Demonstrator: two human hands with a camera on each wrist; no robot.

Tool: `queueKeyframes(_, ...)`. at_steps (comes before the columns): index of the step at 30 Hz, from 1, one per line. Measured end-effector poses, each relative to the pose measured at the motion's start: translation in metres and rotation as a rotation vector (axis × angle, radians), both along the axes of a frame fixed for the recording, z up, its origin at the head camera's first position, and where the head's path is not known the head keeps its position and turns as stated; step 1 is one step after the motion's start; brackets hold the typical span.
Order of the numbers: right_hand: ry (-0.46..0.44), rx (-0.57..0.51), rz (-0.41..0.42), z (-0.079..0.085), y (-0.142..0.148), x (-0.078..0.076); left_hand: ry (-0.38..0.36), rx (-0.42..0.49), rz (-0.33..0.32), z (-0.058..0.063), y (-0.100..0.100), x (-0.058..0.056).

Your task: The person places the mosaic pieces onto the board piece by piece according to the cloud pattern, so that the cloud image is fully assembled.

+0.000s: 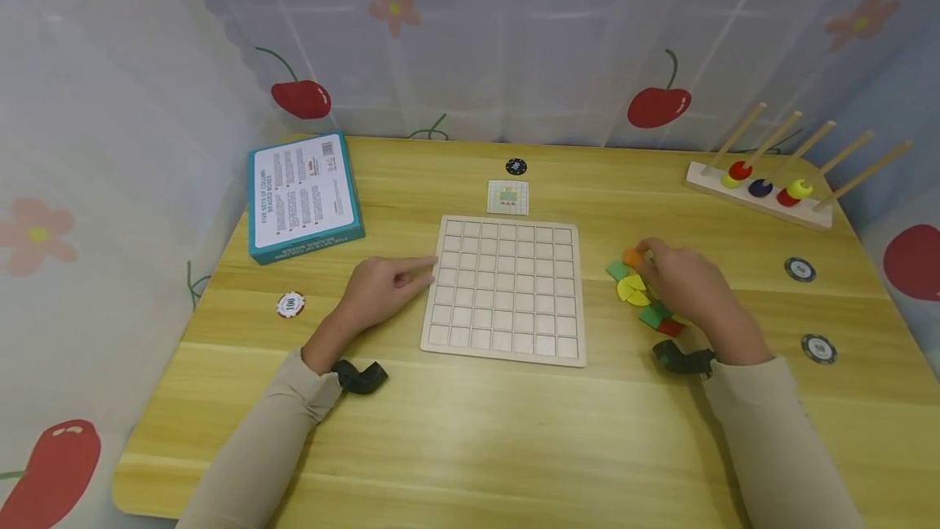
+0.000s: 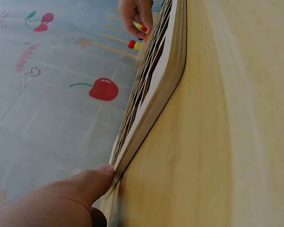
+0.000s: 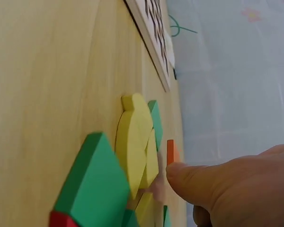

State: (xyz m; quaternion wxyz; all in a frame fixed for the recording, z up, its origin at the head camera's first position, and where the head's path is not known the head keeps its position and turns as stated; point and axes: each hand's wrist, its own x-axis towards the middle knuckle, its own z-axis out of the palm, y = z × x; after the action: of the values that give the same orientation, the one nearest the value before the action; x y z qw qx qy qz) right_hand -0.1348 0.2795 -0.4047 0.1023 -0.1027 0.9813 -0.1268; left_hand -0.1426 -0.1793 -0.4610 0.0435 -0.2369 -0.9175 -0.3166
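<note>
A square wooden grid board (image 1: 503,288) lies flat on the table. At its left edge, my left hand (image 1: 378,291) touches the rim with outstretched thumb and fingertips; the left wrist view shows the thumb (image 2: 92,184) against the board's side. My right hand (image 1: 683,280) pinches an orange tile (image 3: 171,152) between thumb and fingers, right of the board. Below that hand is a loose pile of yellow pieces (image 3: 135,137), green tiles (image 3: 97,182) and a red tile (image 1: 670,327). Part of the pile is hidden by the hand.
A small printed pattern card (image 1: 508,197) lies behind the board, a black chip (image 1: 516,166) beyond it. A teal box (image 1: 304,194) stands back left, near a white chip (image 1: 290,304). Back right is a peg stand (image 1: 760,198) with beads; two dark chips (image 1: 800,269) lie nearer.
</note>
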Motion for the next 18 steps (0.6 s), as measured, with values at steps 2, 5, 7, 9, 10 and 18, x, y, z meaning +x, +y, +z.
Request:
queueKeyframes(2,0.008,-0.005,-0.004,0.002,-0.003,0.000,0.002,0.001,0.002,0.000,0.000,0.000)
queueKeyframes(5,0.013,-0.018,-0.007,0.006,-0.009,0.000,0.003,0.002,0.000,0.001,0.000,0.001)
queueKeyframes(7,0.015,-0.031,-0.002,0.007,-0.015,0.000,0.003,0.000,-0.001,0.001,0.000,0.001)
queueKeyframes(9,0.026,-0.043,0.015,0.008,-0.022,-0.001,0.003,-0.004,-0.002,0.001,0.000,0.001)
queueKeyframes(10,0.036,-0.046,0.031,0.008,-0.026,-0.001,0.003,-0.006,-0.002,0.001,0.000,0.001)
queueKeyframes(18,0.105,-0.071,0.125,0.008,-0.071,-0.007,-0.009,-0.004,-0.003,0.001,0.000,0.001)
